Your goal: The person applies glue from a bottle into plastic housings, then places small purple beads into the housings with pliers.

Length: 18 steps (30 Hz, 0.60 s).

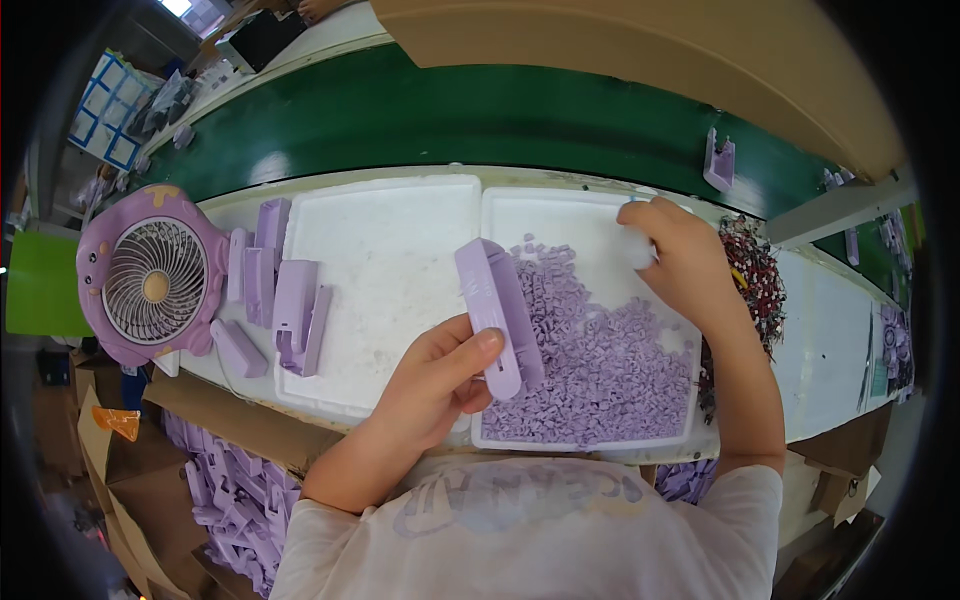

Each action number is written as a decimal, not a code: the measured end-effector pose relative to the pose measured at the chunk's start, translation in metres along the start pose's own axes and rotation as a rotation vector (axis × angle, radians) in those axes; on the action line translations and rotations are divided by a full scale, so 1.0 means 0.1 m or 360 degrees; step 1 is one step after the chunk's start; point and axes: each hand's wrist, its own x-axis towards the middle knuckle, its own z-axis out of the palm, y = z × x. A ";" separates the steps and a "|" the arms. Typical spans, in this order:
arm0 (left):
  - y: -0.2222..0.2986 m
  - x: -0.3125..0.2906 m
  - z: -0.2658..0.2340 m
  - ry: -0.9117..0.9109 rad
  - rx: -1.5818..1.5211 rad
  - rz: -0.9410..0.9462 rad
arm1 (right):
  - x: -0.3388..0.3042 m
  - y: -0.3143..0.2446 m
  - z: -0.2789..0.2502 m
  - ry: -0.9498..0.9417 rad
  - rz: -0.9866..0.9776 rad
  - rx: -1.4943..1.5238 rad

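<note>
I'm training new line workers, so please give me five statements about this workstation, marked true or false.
1. The left hand holds a purple plastic casing. True.
2. The right hand holds a purple casing too. False: it holds a whitish object, too blurred to name.
3. A purple desk fan stands to the left of the casing in hand. True.
4. The right foam tray is full of wires. False: small purple plastic parts lie in it; the tangled wires are to its right.
5. The conveyor belt is red. False: it is green.
</note>
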 end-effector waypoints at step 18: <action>0.03 -0.06 0.09 -0.0071 -0.0051 0.0051 | -0.15 -0.89 -0.32 0.0030 0.0223 0.2013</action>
